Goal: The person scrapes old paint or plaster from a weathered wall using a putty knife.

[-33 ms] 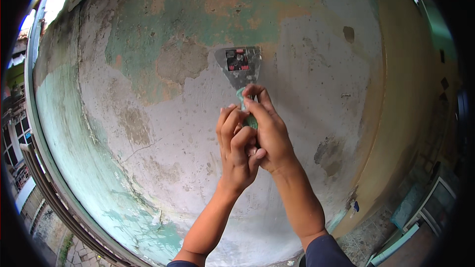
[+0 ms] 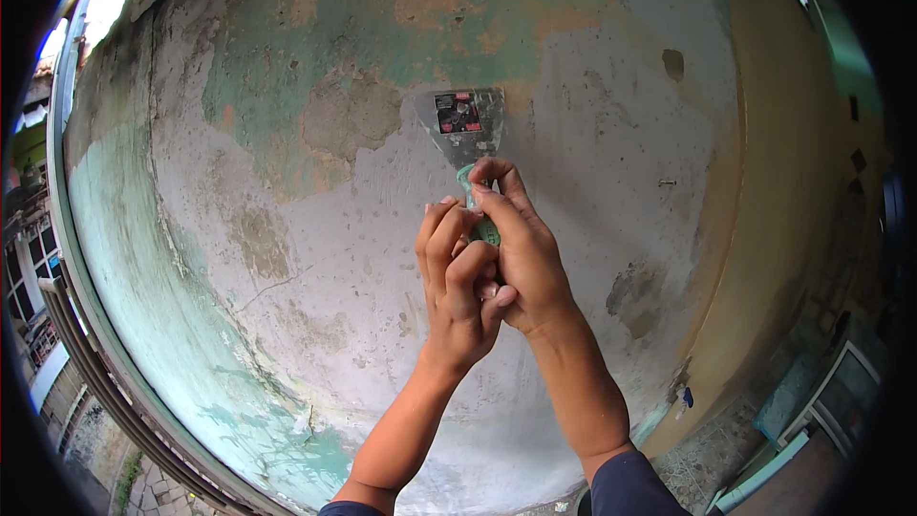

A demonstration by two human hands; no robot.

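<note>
Wall (image 2: 592,220): seen behind, patched with peeling green paint
Far left: metal rails (image 2: 81,325) seen
Scraper (image 2: 473,145): blade held upward above right hand (image 2: 527,258) and left hand (image 2: 454,272), handle (image 2: 486,231) partly covered
Right grip: closed around handle
Left grip: curled inward; hold on handle cannot be told

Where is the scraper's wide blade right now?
In the head view, the scraper blade is midway across, above centre, in front of the patchy wall, above the left hand and right hand.

A green-handled putty knife (image 2: 468,151) bears a black-and-red label (image 2: 458,114), centre. Green and orange mottle the grey wall (image 2: 382,220) at top.
</note>
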